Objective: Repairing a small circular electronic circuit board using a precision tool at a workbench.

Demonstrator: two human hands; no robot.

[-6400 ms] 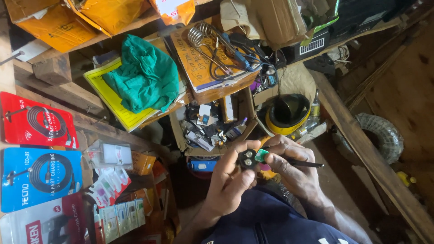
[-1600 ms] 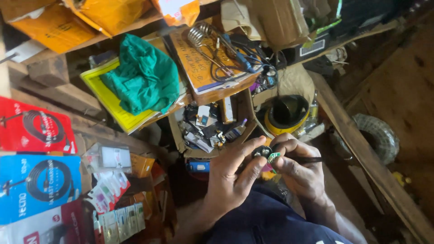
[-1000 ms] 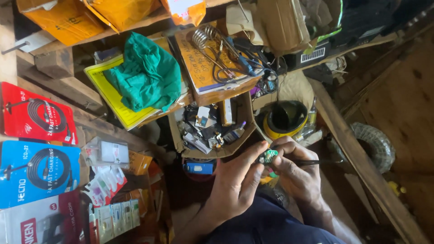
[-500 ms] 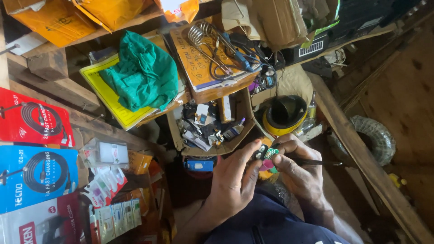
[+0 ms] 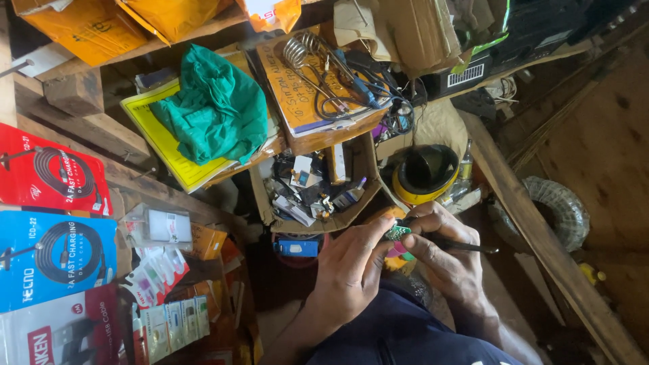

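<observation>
My left hand (image 5: 355, 270) pinches a small green circuit board (image 5: 397, 232) between thumb and fingertips, low in the middle of the view. My right hand (image 5: 443, 253) is closed around a thin black rod-like tool (image 5: 466, 247), its tip resting at the board. The two hands touch at the fingertips, above my dark blue lap (image 5: 405, 338). A bit of pink and orange shows under the board. Most of the board is hidden by my fingers.
An open cardboard box (image 5: 314, 186) of small parts sits just beyond my hands. A yellow-rimmed black bowl (image 5: 426, 174) is to its right. A green cloth (image 5: 213, 111) lies on a yellow pad. Packaged cables (image 5: 51, 260) hang at left, and a small blue device (image 5: 297, 247) lies below the box.
Both hands stay together on the small board with only slight shifts. The tool tip remains at the board, and the view has wobbled a little.
</observation>
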